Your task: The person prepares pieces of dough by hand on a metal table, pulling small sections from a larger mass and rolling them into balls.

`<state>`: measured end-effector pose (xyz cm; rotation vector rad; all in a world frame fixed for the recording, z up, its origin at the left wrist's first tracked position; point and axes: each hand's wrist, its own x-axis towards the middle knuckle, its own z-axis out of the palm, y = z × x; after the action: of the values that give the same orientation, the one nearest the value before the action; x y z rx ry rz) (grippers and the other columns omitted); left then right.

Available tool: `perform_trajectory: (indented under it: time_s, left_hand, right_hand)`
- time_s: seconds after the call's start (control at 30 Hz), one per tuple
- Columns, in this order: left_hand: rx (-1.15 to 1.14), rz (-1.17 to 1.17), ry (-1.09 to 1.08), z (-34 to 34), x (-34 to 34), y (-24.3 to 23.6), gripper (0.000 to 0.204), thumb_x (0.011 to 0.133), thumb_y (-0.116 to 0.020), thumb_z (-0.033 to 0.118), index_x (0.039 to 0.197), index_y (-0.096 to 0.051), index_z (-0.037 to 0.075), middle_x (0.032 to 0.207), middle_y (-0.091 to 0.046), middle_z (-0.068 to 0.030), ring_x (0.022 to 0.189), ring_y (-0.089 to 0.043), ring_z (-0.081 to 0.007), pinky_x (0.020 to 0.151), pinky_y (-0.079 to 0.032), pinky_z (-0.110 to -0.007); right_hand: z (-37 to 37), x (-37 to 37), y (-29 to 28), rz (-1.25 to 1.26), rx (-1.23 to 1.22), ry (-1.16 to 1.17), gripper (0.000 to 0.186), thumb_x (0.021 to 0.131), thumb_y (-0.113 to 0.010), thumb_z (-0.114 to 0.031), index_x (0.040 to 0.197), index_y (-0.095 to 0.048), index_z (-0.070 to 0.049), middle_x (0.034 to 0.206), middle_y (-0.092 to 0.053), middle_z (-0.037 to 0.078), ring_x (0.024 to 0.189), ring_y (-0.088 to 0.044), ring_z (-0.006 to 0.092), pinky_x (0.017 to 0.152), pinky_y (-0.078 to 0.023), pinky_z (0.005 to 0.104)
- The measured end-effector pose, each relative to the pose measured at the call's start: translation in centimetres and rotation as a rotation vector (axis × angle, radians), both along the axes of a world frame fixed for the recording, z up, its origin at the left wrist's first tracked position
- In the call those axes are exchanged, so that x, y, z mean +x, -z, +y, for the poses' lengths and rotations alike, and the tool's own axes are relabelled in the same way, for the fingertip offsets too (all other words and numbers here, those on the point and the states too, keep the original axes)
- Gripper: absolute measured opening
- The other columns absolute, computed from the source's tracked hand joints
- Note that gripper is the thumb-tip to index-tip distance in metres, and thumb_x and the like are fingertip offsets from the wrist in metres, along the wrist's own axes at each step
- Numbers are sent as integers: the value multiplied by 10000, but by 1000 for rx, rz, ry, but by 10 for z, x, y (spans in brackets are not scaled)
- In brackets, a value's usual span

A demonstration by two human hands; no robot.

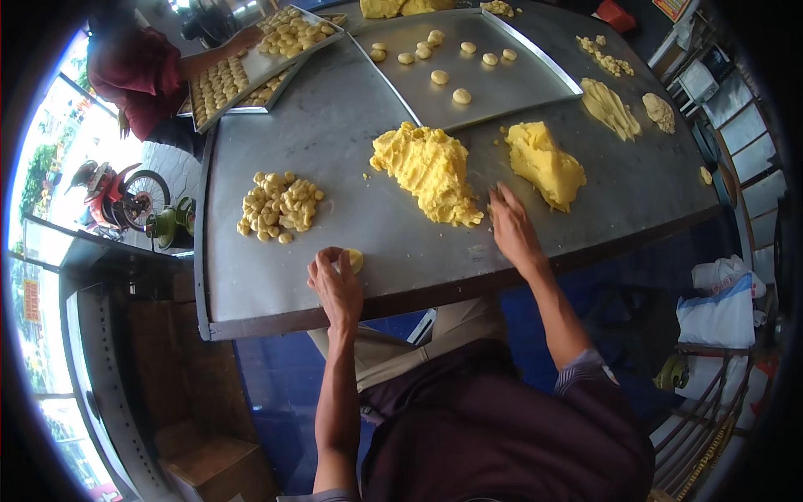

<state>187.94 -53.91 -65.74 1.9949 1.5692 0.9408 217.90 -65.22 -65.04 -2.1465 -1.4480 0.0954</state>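
Observation:
My left hand [336,289] is at the table's near edge, its fingers curled over a small flattened piece of yellow dough [356,260]. Part of that piece shows beside the thumb and forefinger. My right hand [512,224] reaches low over the table with bent, slightly parted fingers, and I see nothing held in it. It lies between a rough yellow mound [425,171] on its left and a smoother yellow block [545,167] on its right, both dough-like. Beyond my left hand, a heap of small pale dough pieces [278,206] rests on the metal table [335,142].
A large baking tray [519,88] with several round dough balls stands at the far side. Fuller trays [219,88] are at the far left, where another person's hand [248,38] reaches over them. More dough lumps [611,109] lie at the right.

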Motion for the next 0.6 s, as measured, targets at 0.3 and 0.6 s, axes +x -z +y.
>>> perform_trajectory:
  time_s: [0.3, 0.6]
  left_hand:
    - [-175, -452, 75, -9, 18, -4, 182, 945, -669, 146, 1070, -740, 33, 801, -711, -67, 714, -620, -95, 669, -497, -268]
    - [-215, -472, 39, -13, 23, -6, 178, 936, -685, 155, 1047, -748, 30, 821, -729, -78, 749, -646, -105, 717, -511, -266]
  right_hand:
    - [-32, -36, -23, 120, 183, -90, 247, 880, -535, 79, 1083, -672, 49, 1016, -669, 188, 892, -653, 391, 760, -524, 435]
    - [35, 17, -13, 31, 147, -201, 219, 840, -563, 69, 1003, -704, 35, 1028, -699, 189, 924, -670, 373, 795, -543, 428]
